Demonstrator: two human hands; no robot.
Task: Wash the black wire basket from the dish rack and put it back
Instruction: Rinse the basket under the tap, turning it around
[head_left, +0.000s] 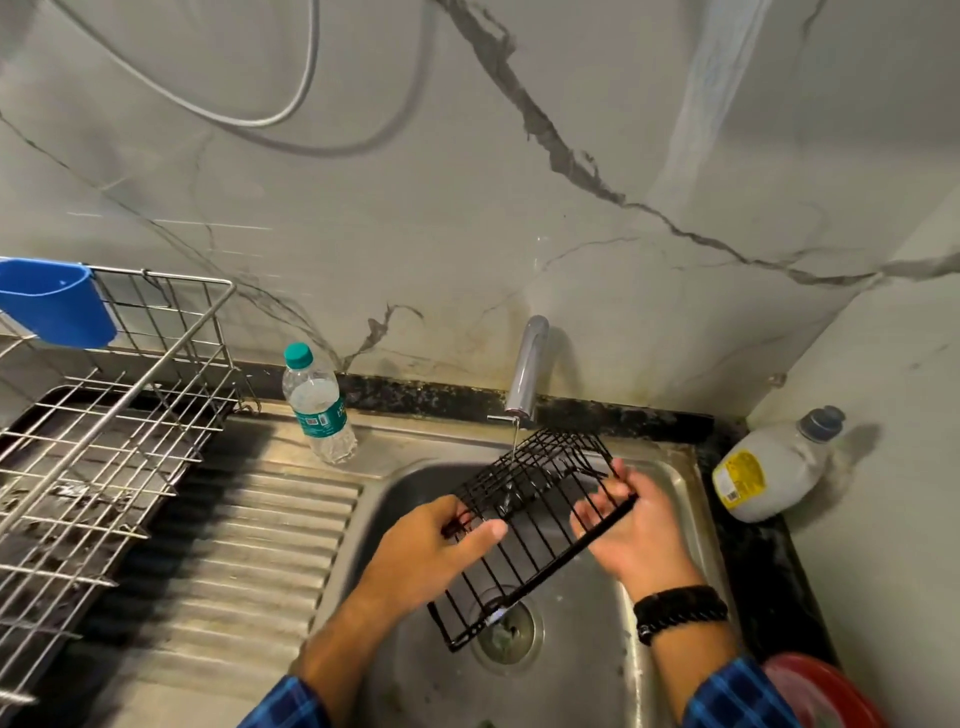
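Observation:
The black wire basket (535, 514) is held tilted over the steel sink (675, 483), under the tap (525, 374). A thin stream of water falls from the tap onto the basket's far end. My left hand (441, 551) grips the basket's left edge, thumb on top of the wires. My right hand (634, 525) holds the right edge, with fingers curled through the wires from below. The steel dish rack (119, 415) stands at the left on the counter.
A blue plastic cup (57, 301) hangs on the dish rack's rim. A clear water bottle (318, 405) stands at the back of the ribbed drainboard (239, 551). A white soap bottle (774, 462) sits on the right counter. A red object (826, 691) shows at the lower right.

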